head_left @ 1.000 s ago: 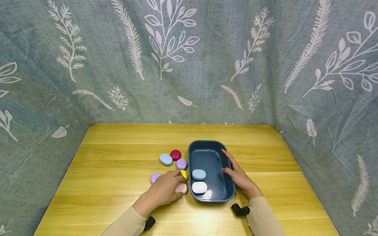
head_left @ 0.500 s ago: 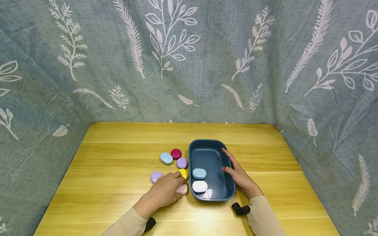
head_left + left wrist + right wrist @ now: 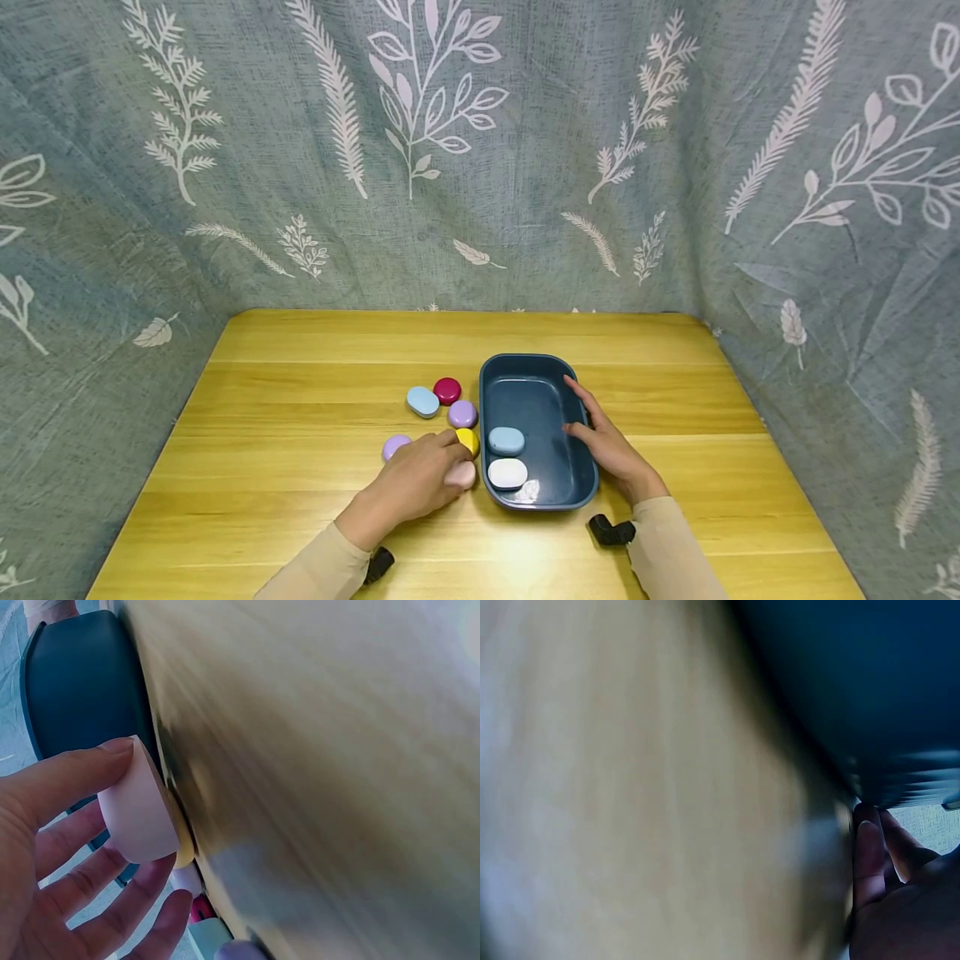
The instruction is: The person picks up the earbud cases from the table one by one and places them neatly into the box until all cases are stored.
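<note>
My left hand [image 3: 423, 479] pinches a pale pink rounded piece [image 3: 139, 806], like a small soap bar, between thumb and fingers. In the left wrist view it is tilted beside the outer wall of a dark blue tray [image 3: 536, 400]. Just beyond the fingers lies a similar yellow piece [image 3: 468, 442], partly hidden. My right hand [image 3: 618, 458] holds the tray's right side, with thumb and index fingertips over the rim. Inside the tray, along its left side, are a light blue oval piece [image 3: 506, 442] and a white one [image 3: 507, 474].
Left of the tray lie a dark red round piece [image 3: 447, 391], a light blue oval piece [image 3: 422, 402], a lilac piece [image 3: 462, 414] and another lilac piece [image 3: 395, 447] partly behind the left hand. A patterned curtain [image 3: 525, 208] borders the wooden table [image 3: 315, 400].
The left hand and the pale pink piece have shifted only slightly beside the tray, and the left thumb is less visible in the head view. The right hand keeps its place on the tray.
</note>
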Demonstrator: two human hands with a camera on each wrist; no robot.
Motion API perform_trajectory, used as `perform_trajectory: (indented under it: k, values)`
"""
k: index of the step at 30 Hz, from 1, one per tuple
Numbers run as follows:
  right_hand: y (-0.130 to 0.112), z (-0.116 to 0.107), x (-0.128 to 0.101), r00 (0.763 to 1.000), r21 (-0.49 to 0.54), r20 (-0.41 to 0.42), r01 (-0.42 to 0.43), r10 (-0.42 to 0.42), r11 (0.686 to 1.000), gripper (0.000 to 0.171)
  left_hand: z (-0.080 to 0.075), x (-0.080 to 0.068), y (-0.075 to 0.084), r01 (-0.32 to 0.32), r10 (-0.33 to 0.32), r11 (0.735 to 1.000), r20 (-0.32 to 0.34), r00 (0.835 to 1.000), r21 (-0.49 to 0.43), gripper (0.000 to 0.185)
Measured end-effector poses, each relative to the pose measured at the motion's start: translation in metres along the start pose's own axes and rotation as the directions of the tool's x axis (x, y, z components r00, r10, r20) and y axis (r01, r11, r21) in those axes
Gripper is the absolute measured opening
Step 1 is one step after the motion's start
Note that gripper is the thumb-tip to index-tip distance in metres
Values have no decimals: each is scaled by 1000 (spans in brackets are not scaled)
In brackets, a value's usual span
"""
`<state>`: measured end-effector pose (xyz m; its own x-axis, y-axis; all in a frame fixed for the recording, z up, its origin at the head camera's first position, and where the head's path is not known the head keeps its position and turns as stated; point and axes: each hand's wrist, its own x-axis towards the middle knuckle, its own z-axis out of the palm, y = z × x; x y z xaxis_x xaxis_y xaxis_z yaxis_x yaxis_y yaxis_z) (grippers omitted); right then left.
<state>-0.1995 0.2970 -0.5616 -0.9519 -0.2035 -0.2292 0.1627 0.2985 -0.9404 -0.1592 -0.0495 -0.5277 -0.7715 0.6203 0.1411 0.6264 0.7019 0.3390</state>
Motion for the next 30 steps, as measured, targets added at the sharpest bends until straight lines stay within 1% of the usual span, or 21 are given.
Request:
perform_trajectory:
  k: [7,12,16,22,26,30]
  values:
    - [-1,-1,0,1000,2,-1,-4,4,1000,76,-11,4,-1,40,-39,999,21,999,-18,35]
    - [-2,-1,0,1000,3,0,-8,8,1000,75,-18,6,-2,67,-67,998,-2,998,-12,36]
    - [-2,0,-1,1000,11,6,-13,13,1000,75,-23,9,-5,58,-58,998,-34,998,-14,40]
    - [-2,0,-2,1000,19,13,-19,19,1000,75,-30,14,-6,54,-54,999,-36,998,-1,39]
    - [-2,0,-1,1000,18,12,-16,15,1000,75,-34,16,-6,58,-59,998,-47,997,-17,37]
    - [-2,-1,0,1000,17,11,-15,15,1000,75,-36,18,-6,67,-69,997,-46,997,-35,40]
